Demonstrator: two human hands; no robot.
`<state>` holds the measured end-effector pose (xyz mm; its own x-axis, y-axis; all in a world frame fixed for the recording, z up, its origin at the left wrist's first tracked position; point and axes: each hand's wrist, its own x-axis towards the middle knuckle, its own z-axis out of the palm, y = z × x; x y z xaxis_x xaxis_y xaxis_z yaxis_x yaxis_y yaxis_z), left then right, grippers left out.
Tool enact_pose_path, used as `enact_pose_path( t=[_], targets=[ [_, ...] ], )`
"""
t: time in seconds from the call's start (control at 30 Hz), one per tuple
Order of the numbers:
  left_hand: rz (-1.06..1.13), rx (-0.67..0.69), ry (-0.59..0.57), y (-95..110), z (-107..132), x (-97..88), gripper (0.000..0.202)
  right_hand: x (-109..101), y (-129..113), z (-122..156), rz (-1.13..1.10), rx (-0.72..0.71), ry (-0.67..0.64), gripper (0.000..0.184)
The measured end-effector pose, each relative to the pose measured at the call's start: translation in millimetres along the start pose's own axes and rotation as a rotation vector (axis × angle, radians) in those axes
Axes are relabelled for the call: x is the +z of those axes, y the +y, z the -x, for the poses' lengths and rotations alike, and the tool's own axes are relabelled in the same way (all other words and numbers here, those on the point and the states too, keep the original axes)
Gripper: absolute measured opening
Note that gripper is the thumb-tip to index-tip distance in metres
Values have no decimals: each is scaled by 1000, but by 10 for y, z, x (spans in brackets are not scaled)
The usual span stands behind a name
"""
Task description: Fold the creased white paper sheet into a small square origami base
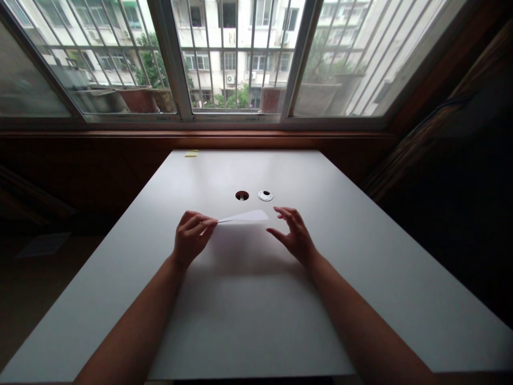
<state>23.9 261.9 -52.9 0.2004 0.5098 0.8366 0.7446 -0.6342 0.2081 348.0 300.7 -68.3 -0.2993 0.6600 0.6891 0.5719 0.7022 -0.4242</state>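
Observation:
A folded piece of white paper is held above the white table, narrow at its left end and wider toward the right. My left hand pinches the narrow end between thumb and fingers. Just past the wide end, my right hand is apart from the paper, its thumb and fingers spread with nothing between them. A soft shadow of hands and paper falls on the tabletop below.
The white table has a round hole beyond the paper, with a white ring-shaped cover beside it. Yellow tape sticks near the far left edge. A barred window rises behind.

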Motion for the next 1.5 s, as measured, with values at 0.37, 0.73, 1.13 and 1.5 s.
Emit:
enact_pose_path(
  t=[0.37,0.73,1.13,1.5],
  targets=[
    [425,-279,-41,245,2,92,6,32,-43,42,-225,23,-73,11],
    [1001,-904,-145,263,83,277,114,138,16,158,-675,581,-100,26],
    [954,-952,-247,174,111,287,95,179,32,118,-728,703,-50,68],
    [980,-1019,-203,161,121,307,85,65,-69,119,-152,197,35,37]
  ],
)
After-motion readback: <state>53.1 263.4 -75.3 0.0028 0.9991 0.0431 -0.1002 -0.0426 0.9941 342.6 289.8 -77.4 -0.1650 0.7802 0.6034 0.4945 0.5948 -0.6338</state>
